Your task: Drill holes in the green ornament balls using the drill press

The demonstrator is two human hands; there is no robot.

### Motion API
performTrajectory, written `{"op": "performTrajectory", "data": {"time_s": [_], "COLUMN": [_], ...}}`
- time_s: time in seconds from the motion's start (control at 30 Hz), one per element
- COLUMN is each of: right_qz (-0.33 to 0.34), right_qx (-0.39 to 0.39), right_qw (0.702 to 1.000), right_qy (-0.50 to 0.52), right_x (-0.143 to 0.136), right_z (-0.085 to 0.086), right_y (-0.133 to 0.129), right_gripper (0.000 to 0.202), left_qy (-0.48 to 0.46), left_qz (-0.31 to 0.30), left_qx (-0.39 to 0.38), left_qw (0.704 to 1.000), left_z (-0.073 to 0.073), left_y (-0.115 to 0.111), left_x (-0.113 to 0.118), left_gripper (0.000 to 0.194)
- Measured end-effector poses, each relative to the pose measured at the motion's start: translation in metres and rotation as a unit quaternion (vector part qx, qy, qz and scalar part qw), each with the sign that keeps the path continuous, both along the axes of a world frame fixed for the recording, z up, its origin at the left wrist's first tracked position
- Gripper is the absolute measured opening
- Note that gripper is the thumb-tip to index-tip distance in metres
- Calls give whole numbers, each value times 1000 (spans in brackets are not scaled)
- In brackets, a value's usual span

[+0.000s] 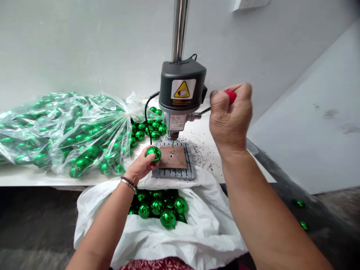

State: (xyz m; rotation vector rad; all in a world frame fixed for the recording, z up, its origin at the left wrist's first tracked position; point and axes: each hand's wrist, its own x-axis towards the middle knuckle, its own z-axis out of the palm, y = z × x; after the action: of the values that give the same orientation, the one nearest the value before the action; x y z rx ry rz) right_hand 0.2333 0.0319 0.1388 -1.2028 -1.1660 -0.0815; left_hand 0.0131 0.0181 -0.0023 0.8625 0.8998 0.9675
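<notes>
Our left hand (144, 164) is holding a glossy green ball (153, 152) (part-hidden) near the base's (180, 174) left edge, our right hand (232, 120) a red handle (231, 97).

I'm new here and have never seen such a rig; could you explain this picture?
There is no robot: a person works bare-handed, seen from a camera worn on the head. The upright machine appears to be a drill press, with a thin bit pointing down over a brown board on a metal base. The left grip holds a green ball by the board's left edge; the right grip is closed around a red knob on the machine's lever. On the white table lie dark flecks and a clear bag of green balls. More balls sit in white cloth in front.
</notes>
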Motion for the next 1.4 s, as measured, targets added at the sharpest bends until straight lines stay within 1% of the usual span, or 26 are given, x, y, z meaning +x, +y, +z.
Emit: {"op": "performTrajectory", "data": {"time_s": [0.1,0.23,0.33,0.5,0.67,0.8,0.9,1.07,1.17,1.23,1.4], "right_qz": [3,-3,-12,-18,-14,-4,-1,-2,1,6,12], "right_qx": [1,7,7,11,-6,-6,-3,-13,-14,-9,8], "right_qw": [1000,1000,1000,999,999,999,999,999,999,999,1000], "right_qy": [-1,-15,-28,-42,-45,-35,-37,-44,-46,-45,-26], "right_x": [0,0,0,2,3,3,3,4,4,4,2], "right_z": [-1,-4,-7,-9,-8,-6,-6,-9,-10,-10,-10], "right_y": [-1,1,3,3,2,0,-1,1,2,1,-3], "right_gripper": [18,17,19,24,22,18,19,22,24,26,29], "left_qy": [33,53,101,200,266,283,313,423,460,459,423], "left_qz": [-6,-31,-25,-14,-40,-53,-55,-55,-67,-72,-61], "left_qx": [17,8,4,24,32,37,46,88,109,111,130], "left_qw": [999,998,995,979,962,957,947,900,879,878,895], "left_z": [0,1,1,1,4,6,9,19,22,20,9], "left_y": [4,8,12,19,24,26,26,24,25,27,32], "left_x": [7,13,20,32,38,41,46,55,58,59,62], "left_gripper": [69,61,52,37,30,30,34,50,57,63,69]}}
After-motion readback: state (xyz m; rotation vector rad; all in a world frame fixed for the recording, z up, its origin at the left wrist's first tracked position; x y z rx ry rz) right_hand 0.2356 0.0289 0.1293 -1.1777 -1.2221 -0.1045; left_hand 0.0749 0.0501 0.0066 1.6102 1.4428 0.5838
